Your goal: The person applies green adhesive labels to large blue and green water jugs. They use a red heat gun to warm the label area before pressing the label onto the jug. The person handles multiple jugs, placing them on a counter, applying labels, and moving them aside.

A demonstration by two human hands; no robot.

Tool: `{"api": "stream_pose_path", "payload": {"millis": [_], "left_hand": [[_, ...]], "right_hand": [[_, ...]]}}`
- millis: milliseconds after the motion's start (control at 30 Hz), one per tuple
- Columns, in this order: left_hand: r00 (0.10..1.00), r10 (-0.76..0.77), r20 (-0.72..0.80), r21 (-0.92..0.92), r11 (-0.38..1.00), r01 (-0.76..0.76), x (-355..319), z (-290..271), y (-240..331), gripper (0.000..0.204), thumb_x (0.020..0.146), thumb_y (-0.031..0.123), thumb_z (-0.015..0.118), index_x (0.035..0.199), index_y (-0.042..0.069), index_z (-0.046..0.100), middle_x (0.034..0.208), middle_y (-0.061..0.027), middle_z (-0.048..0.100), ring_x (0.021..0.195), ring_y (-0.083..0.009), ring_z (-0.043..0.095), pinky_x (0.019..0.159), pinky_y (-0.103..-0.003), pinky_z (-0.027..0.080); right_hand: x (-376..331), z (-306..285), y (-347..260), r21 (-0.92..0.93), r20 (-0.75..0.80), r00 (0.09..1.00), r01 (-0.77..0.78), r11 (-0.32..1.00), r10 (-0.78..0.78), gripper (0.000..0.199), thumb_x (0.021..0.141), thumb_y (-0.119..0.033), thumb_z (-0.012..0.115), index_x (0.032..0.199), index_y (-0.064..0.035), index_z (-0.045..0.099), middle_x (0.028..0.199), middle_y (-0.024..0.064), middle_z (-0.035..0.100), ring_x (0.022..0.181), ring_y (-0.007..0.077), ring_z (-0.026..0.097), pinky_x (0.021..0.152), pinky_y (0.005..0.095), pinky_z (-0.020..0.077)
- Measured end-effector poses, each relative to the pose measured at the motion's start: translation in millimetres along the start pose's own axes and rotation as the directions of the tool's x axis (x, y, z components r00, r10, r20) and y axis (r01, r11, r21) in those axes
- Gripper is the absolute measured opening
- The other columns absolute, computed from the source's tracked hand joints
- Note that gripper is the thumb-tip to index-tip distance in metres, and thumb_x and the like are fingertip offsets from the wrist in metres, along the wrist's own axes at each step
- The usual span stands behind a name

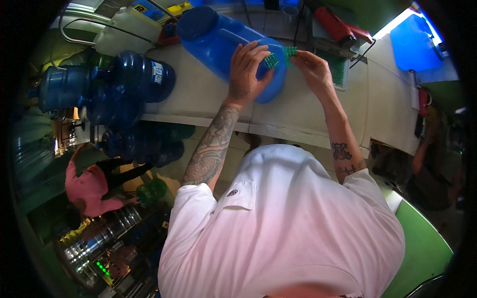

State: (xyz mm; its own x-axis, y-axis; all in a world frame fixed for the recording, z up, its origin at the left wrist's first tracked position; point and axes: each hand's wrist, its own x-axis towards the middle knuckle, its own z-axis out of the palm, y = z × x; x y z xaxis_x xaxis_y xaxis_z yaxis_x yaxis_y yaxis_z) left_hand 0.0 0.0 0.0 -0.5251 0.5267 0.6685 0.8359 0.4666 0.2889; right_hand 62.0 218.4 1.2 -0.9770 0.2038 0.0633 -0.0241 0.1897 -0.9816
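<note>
Worktop [318, 111]: one long pale slab running across in front of the person, who leans over it in a white shirt; it carries everything named below.
Blue jug [223, 42]: one big blue water container lying on its side on the worktop, its capped end pointing up and left, its base end under the two hands. This is the landmark.
Dark blue bottles [144, 74]: left of the blue jug, at the worktop's left end, I count at least two large round ones on their sides; more of the same sort lie below that edge, too dim to count.
White canister [126, 27]: one, up and left of the blue jug.
Red tool [333, 22]: one, up and right of the blue jug.
Left hand [247, 69]: forearm stretched straight out, palm down on the blue jug's base end, fingers spread and curved over it, the fingertips pressing one end of the green piece.
Right hand [312, 67]: arm reaching forward just right of the blue jug, wrist bent inward, fingers pinched on the other end of the green piece.
Green piece [279, 57]: one small ribbed green strip, held between both hands against the blue jug's base end.
</note>
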Motion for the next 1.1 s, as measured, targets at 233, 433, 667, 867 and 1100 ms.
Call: {"api": "stream_pose_path", "payload": {"millis": [233, 433, 667, 867, 1100], "left_hand": [[0.999, -0.005, -0.044, -0.011, 1.0, 0.004, 0, -2, 4, 0.046, 0.086, 0.026, 0.077, 0.127, 0.015, 0.059, 0.139, -0.0067, 0.056, 0.138, -0.0296, 0.046, 0.119, -0.054, 0.03], [0.999, -0.034, -0.033, -0.02, 0.999, 0.033, 2, -4, 4, 0.048, 0.086, 0.025, 0.078, 0.128, 0.014, 0.057, 0.141, -0.0084, 0.052, 0.139, -0.0317, 0.045, 0.119, -0.055, 0.03], [0.999, -0.039, -0.036, -0.006, 0.999, 0.039, -1, -3, 5, 0.044, 0.088, 0.027, 0.075, 0.126, 0.014, 0.057, 0.141, -0.0104, 0.053, 0.138, -0.0332, 0.045, 0.118, -0.054, 0.031], [0.998, -0.031, -0.047, -0.022, 0.999, 0.03, -2, -1, 2, 0.044, 0.09, 0.03, 0.074, 0.127, 0.012, 0.059, 0.143, -0.0101, 0.052, 0.141, -0.0316, 0.043, 0.119, -0.055, 0.029], [0.995, -0.055, -0.082, 0.006, 0.998, 0.056, -4, 1, 4, 0.047, 0.083, 0.023, 0.078, 0.125, 0.011, 0.061, 0.142, -0.0091, 0.054, 0.138, -0.032, 0.046, 0.118, -0.057, 0.03]], "right_hand": [[-8, 8, 8, 0.131, -0.087, 0.995, 0.057, 0.99, -0.046, 0.017, 0.092, -0.016, 0.077, 0.093, -0.0035, 0.066, 0.082, -0.0032, 0.06, 0.081, 0.0059, 0.055, 0.074, 0.0239, 0.0458], [-9, 7, 8, 0.149, -0.046, 0.999, -0.012, 0.989, 0.02, 0.021, 0.092, -0.02, 0.077, 0.093, -0.0032, 0.064, 0.082, -0.0019, 0.061, 0.082, 0.0075, 0.057, 0.073, 0.0254, 0.0456], [-11, 10, -7, 0.033, -0.014, 0.999, 0.039, 0.999, -0.039, 0.025, 0.093, -0.026, 0.075, 0.096, -0.0029, 0.065, 0.087, 0.0014, 0.066, 0.083, 0.0084, 0.058, 0.075, 0.0268, 0.0471], [-14, 14, -31, 0.191, 0.106, 0.994, -0.029, 0.981, 0.009, 0.025, 0.095, -0.025, 0.074, 0.097, -0.0011, 0.065, 0.087, 0.0017, 0.067, 0.082, 0.0082, 0.058, 0.077, 0.0259, 0.0483], [-13, 17, -45, 0.218, 0.134, 0.99, -0.08, 0.973, 0.051, 0.026, 0.095, -0.022, 0.073, 0.107, 0.0006, 0.072, 0.092, 0.0032, 0.073, 0.085, 0.0083, 0.062, 0.079, 0.0255, 0.0503]]}}
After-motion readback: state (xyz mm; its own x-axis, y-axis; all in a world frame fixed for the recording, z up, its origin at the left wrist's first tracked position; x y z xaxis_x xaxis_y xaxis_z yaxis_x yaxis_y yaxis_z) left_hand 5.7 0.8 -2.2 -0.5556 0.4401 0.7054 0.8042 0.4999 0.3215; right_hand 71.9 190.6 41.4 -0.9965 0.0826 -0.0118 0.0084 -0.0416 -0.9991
